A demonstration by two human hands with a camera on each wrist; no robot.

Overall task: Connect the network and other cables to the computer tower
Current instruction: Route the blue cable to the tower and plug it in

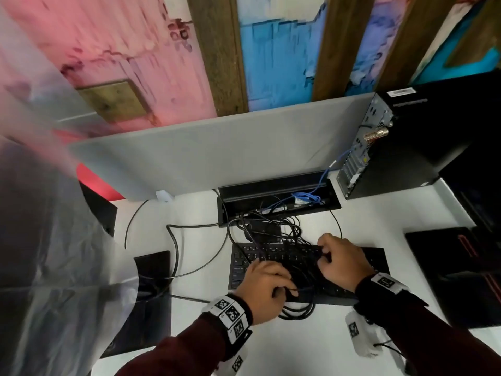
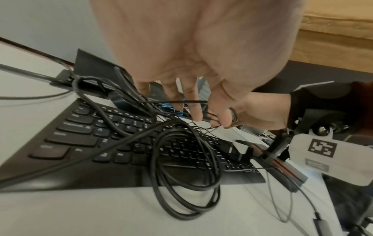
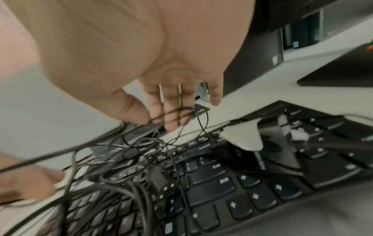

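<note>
The black computer tower [image 1: 401, 147] stands at the desk's back right, its port panel facing left. A blue network cable [image 1: 321, 180] runs from that panel into the open cable tray [image 1: 276, 210]. A tangle of black cables [image 1: 295, 248] lies over the black keyboard [image 1: 244, 264]. My left hand [image 1: 282, 290] grips cables at the keyboard's front, where a thick coil [image 2: 187, 175] hangs over the edge. My right hand [image 1: 324, 256] pinches a thin black cable [image 3: 173, 111] near the keyboard's top right. Both hands are about a keyboard's depth away from the tower.
A grey divider panel [image 1: 217, 153] closes off the back of the white desk [image 1: 379, 221]. A black monitor base [image 1: 153, 270] sits left of the keyboard, and a black pad [image 1: 455, 275] lies at the right. A translucent sheet [image 1: 40, 240] covers the left side.
</note>
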